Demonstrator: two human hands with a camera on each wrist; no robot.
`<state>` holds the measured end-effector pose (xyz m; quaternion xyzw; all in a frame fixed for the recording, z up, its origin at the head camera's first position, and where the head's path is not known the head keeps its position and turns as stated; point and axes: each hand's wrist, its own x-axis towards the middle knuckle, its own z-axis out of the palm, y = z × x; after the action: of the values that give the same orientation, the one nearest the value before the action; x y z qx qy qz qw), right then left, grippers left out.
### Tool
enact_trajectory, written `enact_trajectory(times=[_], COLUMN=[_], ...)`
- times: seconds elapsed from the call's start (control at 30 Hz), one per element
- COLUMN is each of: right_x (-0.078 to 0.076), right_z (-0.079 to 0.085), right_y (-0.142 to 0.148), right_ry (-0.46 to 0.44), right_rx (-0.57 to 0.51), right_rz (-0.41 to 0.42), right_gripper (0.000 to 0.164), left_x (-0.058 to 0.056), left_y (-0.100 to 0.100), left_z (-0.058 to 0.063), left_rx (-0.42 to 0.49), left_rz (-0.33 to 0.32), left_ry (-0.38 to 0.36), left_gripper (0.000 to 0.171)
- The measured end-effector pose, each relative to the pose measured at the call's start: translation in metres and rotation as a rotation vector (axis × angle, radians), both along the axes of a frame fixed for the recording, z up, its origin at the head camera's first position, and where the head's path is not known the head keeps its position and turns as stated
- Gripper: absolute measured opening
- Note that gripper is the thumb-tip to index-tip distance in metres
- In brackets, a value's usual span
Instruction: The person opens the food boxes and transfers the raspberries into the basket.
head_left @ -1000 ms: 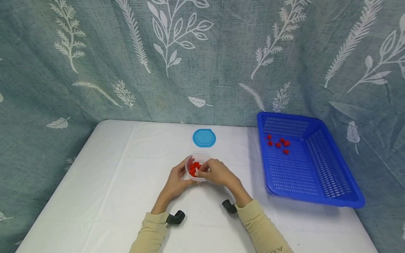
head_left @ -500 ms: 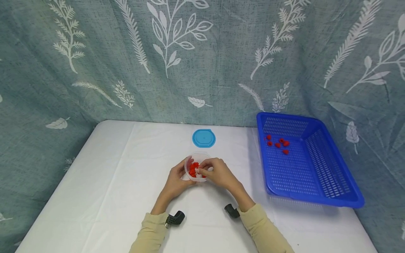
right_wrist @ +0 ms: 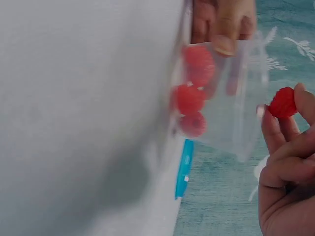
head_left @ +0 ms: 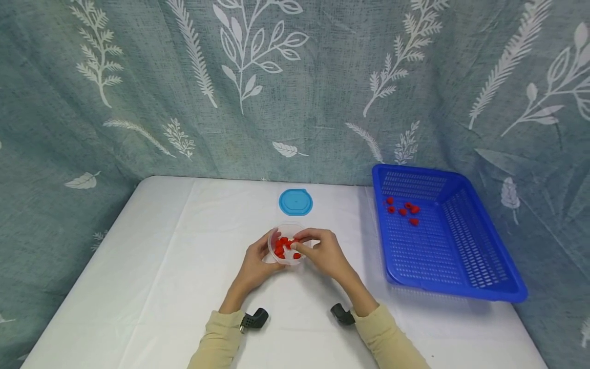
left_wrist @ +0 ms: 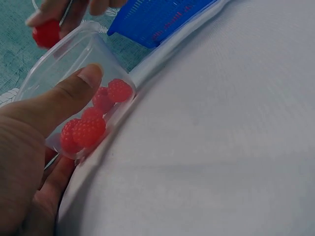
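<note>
My left hand (head_left: 256, 261) grips a clear plastic tub (right_wrist: 229, 115) on the table, thumb on the near side. Several red raspberries (left_wrist: 88, 132) lie in the bottom of the tub. Just over the tub's open top, my right hand (head_left: 325, 253) pinches a single raspberry (right_wrist: 283, 102) between thumb and fingertips. The right wrist view shows this raspberry clear of the tub wall. Behind the tub a round blue lid (head_left: 295, 202) lies flat on the table.
At the right stands a blue slotted plastic basket (head_left: 428, 256) with several more raspberries (head_left: 414, 222) in its far left part. White cloth covers the table (head_left: 198, 297). A green leaf-patterned curtain (head_left: 322, 102) hangs behind it.
My right hand has drawn back slightly up and right from inside the tub, a raspberry now between its fingertips. The left hand and tub have stayed in place.
</note>
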<state>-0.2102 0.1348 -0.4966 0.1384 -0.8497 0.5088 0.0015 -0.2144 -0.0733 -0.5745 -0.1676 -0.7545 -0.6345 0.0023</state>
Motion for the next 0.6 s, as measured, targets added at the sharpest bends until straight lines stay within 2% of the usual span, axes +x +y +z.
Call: enact_trajectory(times=[0.2,0.37,0.6], right_x=[0.011,0.020,0.031], right_z=[0.016,0.027,0.044], right_y=[0.007,0.010,0.016], right_ry=[-0.003,0.037,0.116], right_rx=[-0.217,-0.297,-0.329], right_rz=[-0.003,0.015,0.009], right_gripper=[0.023,0.026,0.027], left_x=[-0.001,-0.001,0.014], left_y=[0.002,0.004,0.007], left_z=[-0.001,-0.001,0.028], left_rx=[-0.011,-0.018,-0.019], left_rz=[0.014,0.028,0.019], left_ry=[-0.012,-0.015,-0.025], left_gripper=[0.089,0.089,0.087])
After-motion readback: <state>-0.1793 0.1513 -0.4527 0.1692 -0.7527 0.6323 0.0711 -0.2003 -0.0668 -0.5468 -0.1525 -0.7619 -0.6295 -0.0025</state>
